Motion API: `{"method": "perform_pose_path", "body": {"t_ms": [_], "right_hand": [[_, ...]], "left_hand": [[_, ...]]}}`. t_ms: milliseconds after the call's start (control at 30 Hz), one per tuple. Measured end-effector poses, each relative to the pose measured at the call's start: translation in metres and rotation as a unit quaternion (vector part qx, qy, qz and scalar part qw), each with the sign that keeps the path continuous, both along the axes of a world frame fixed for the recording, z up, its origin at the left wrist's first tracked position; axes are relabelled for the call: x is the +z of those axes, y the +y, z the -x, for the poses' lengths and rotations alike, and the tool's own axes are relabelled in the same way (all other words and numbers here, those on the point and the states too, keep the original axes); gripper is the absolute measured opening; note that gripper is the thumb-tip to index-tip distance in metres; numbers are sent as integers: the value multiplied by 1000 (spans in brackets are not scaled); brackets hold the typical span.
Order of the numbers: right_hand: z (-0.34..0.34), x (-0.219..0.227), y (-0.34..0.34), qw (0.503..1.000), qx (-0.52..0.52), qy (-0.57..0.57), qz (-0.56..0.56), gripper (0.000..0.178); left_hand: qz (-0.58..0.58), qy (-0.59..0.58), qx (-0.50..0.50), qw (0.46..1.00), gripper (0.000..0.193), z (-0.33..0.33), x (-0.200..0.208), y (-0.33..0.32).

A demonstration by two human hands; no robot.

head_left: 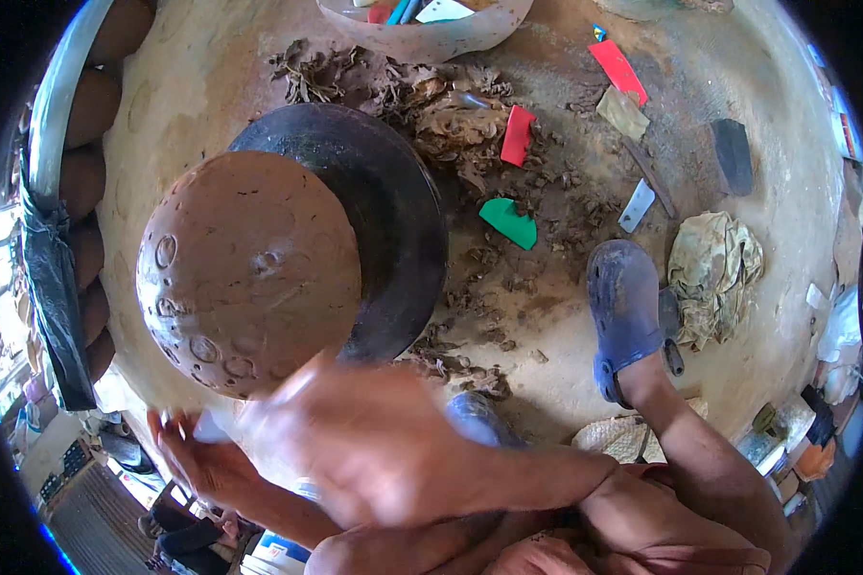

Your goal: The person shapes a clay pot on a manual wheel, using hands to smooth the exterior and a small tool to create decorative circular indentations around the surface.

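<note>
Rounded brown clay form (249,278) seen overlapping a black disc (408,230) on the floor (786,249), its near edge overlapped by the blurred right hand (355,441), left hand (201,470) held beside a pale piece (217,427), whether fingers are spread or pinching cannot be told for either

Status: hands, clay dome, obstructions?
Right hand blurred, grip unclear. Left hand nearby, grip unclear. Clay dome ring-marked. Right hand partly blocking its near edge.
</note>
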State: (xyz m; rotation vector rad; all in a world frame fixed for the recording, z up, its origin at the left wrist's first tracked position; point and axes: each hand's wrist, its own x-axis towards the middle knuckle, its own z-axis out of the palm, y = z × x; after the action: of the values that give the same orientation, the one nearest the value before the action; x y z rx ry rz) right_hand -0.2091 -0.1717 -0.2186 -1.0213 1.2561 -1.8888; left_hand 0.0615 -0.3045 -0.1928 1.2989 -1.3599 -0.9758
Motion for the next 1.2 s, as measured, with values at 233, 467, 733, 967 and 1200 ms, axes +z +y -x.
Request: {"method": "perform_pose_path", "body": {"t_ms": [233, 467, 733, 967, 1200], "right_hand": [[42, -102, -15, 925, -101, 44, -365, 21], [27, -95, -24, 931, -66, -35, -357, 19], [20, -34, -14, 960, -159, 38, -228, 11], [74, -11, -36, 962, -166, 63, -206, 5], [81, -46, -53, 942, -65, 128, -305, 17]], "left_hand": [[-73, 23, -36, 996, 76, -16, -87, -3], [0, 24, -129, 991, 135, 62, -70, 14], [-10, -11, -98, 995, 140, 82, -69, 39], [-3, 15, -71, 997, 145, 101, -73, 66], [-34, 126, -62, 989, 150, 94, -97, 72]]}}
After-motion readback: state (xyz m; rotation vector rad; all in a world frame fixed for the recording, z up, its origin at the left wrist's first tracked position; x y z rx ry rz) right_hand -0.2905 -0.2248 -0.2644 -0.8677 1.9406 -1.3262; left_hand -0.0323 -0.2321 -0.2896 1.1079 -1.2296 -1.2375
